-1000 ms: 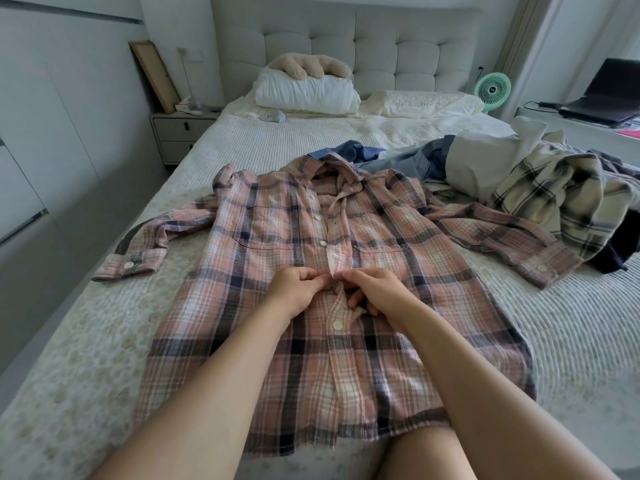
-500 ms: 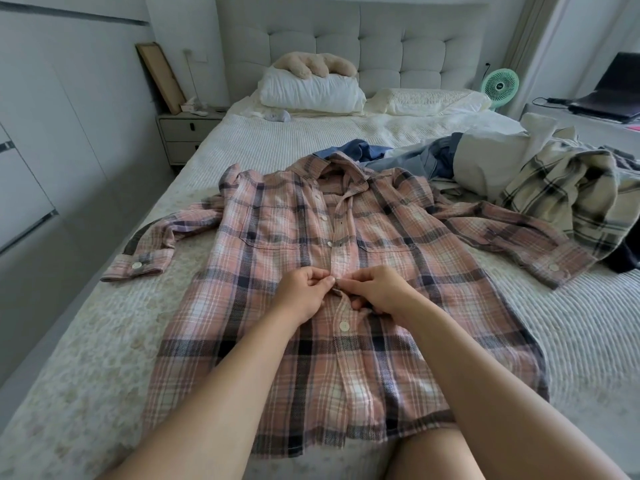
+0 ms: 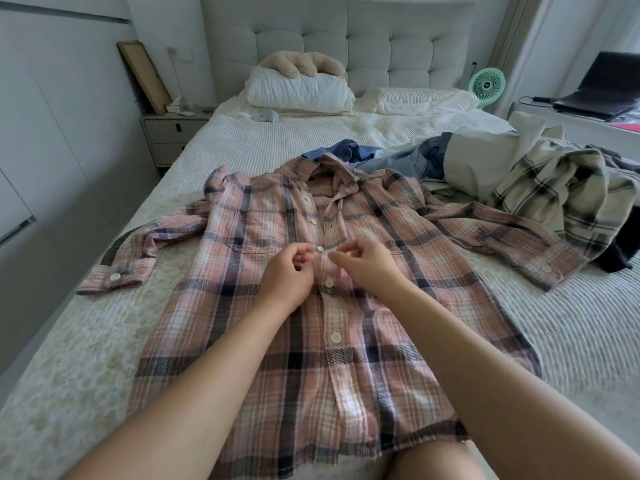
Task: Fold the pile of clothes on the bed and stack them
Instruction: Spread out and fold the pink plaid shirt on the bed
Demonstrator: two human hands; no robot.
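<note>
The pile of clothes (image 3: pixel 540 174) is lying heaped on the right side of the bed (image 3: pixel 104 341), and one garment from it, a pink plaid shirt (image 3: pixel 277 358), is lying spread flat, front up, across the middle of the bedspread with both sleeves stretched outward and its hem reaching the near edge. No brand, label or readable writing is showing on any garment. The shirt is checked in pink, cream and dark navy, with two chest pockets, a collar pointing toward the headboard, and a row of white buttons running down the placket; the lower buttons are sitting fastened while the placket near the collar is gaping open. In the pile, a cream-and-black plaid garment (image 3: pixel 561 199) is lying crumpled against pale grey cloth, with blue fabric (image 3: pixel 349 152) poking out just behind the shirt's collar.

The left hand (image 3: pixel 287 275) is hovering at the placket with its fingers curling loosely inward, grasping nothing. The right hand (image 3: pixel 367 265) is pinching the placket's edge between thumb and forefinger, just beside a white button (image 3: pixel 320 248) at chest height.
</note>
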